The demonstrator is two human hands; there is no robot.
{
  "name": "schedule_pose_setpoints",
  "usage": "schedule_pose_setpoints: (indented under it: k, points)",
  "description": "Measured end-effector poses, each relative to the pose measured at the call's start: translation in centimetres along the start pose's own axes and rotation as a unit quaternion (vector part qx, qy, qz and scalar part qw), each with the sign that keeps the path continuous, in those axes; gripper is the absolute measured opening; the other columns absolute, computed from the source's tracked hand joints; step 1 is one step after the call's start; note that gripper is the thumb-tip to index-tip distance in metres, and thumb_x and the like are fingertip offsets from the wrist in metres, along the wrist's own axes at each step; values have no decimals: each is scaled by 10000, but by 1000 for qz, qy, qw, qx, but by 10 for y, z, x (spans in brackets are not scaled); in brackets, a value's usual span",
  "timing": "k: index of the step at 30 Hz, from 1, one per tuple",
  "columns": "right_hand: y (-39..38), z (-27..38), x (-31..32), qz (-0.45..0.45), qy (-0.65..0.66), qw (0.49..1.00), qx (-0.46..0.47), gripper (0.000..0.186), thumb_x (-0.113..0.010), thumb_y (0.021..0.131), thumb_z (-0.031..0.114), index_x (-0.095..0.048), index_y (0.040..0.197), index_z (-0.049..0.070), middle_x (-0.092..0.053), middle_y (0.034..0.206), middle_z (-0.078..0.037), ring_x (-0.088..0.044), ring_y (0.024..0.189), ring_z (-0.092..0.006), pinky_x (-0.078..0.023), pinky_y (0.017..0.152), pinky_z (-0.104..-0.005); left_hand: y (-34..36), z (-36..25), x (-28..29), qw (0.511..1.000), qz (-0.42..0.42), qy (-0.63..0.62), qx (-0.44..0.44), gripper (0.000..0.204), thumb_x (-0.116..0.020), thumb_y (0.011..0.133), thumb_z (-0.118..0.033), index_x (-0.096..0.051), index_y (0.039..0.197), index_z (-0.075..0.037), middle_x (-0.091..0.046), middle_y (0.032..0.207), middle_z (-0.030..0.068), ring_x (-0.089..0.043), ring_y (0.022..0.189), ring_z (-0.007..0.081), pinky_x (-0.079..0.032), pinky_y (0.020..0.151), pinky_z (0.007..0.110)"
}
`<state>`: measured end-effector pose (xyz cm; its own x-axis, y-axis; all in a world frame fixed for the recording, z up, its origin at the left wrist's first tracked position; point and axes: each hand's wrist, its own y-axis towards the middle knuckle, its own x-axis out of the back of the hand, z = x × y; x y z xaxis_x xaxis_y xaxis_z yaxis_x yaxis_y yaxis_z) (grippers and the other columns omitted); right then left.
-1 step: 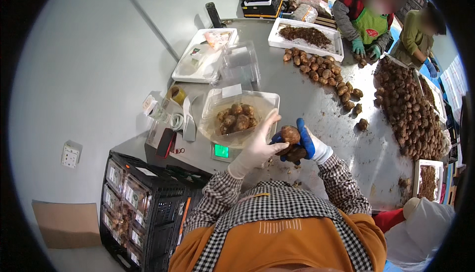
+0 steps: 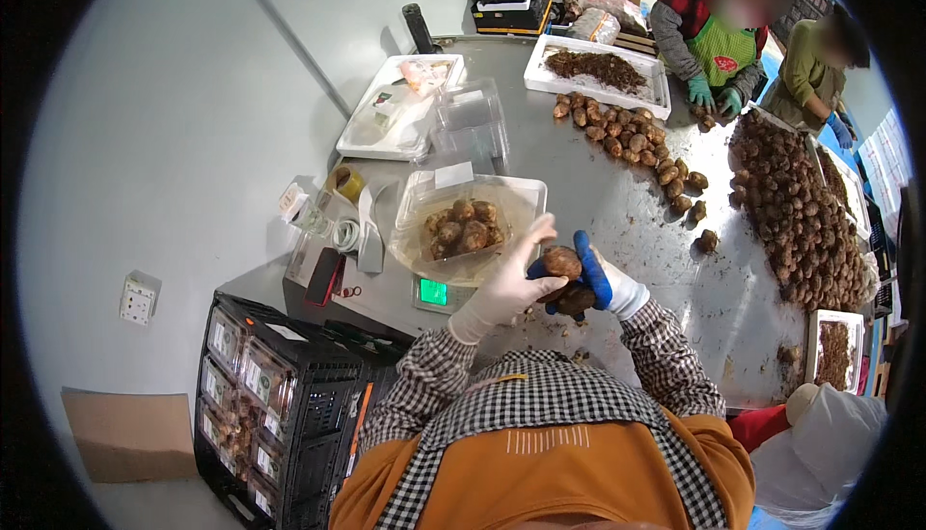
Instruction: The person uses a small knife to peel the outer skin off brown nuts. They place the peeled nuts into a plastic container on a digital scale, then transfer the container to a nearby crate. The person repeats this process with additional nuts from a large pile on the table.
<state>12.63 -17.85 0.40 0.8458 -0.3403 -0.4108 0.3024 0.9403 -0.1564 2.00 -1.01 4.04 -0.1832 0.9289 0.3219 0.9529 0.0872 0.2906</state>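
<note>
My left hand (image 2: pixel 516 277), in a white glove, has its thumb against a round brown tuber (image 2: pixel 562 261) and its fingers curved up beside it. My right hand (image 2: pixel 600 274), in a blue glove with a white cuff, cups that tuber and darker tubers (image 2: pixel 577 298) beneath it. Just left of them, a clear container of several tubers (image 2: pixel 463 228) rests in a white tray (image 2: pixel 526 192), with a scale showing a green display (image 2: pixel 433 292) at its near edge.
Loose tubers (image 2: pixel 632 139) and a large pile (image 2: pixel 801 212) cover parts of the metal table (image 2: pixel 637 231). Two co-workers (image 2: pixel 719 48) (image 2: pixel 810 77) stand at back right; another person (image 2: pixel 815 453) is at lower right. Black crates of packages (image 2: pixel 260 395) stand lower left; empty clear containers (image 2: pixel 468 120) lie beyond the tray.
My hands and the tubers in them have shifted very slightly; the rest looks the same.
</note>
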Motion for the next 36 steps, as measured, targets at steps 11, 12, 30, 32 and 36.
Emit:
schedule_pose_setpoints:
  k: [11, 12, 30, 32, 36]
  points:
    - [-34, 23, -53, -49, -78, 995, 42, 342, -509, 969, 295, -513, 1193, 37, -625, 954, -71, -604, 726, -109, -509, 568, -230, -26, 27, 13, 875, 15, -471, 111, 490, -606, 906, -45, -428, 1362, -61, -528, 1243, 65, -535, 1136, 163, -449, 998, 302]
    - [-37, 24, -54, -57, -79, 994, 46, 296, -549, 953, 223, -516, 1174, 28, -622, 954, -70, -603, 743, -116, -517, 579, -243, -26, 27, 15, 892, 17, -440, 103, 504, -627, 888, -34, -436, 1353, -63, -526, 1246, 64, -535, 1138, 165, -455, 995, 305]
    - [-19, -14, -44, -22, 49, 990, 132, 506, -497, 992, 363, -436, 1345, 6, -573, 1200, -63, -558, 1060, -132, -465, 917, -291, -32, -19, 6, 993, -44, -93, -53, 724, -787, 714, -28, -446, 1350, -81, -534, 1244, 122, -507, 1191, 256, -406, 1013, 352]
    - [-19, -18, -47, -56, 52, 984, 162, 498, -537, 976, 336, -439, 1342, 13, -576, 1193, -62, -556, 1073, -137, -462, 925, -292, -31, -20, 8, 994, -71, -18, -86, 702, -789, 709, -26, -463, 1329, -58, -521, 1258, 108, -504, 1195, 252, -409, 1017, 354]
    - [-17, -18, -52, -128, -35, 971, 199, 541, -659, 902, 256, -440, 1337, 20, -564, 1207, -61, -547, 1093, -152, -444, 953, -294, -34, -7, 14, 990, -64, 75, -99, 646, -786, 719, -41, -495, 1295, -40, -534, 1245, 101, -527, 1160, 228, -418, 1010, 344]
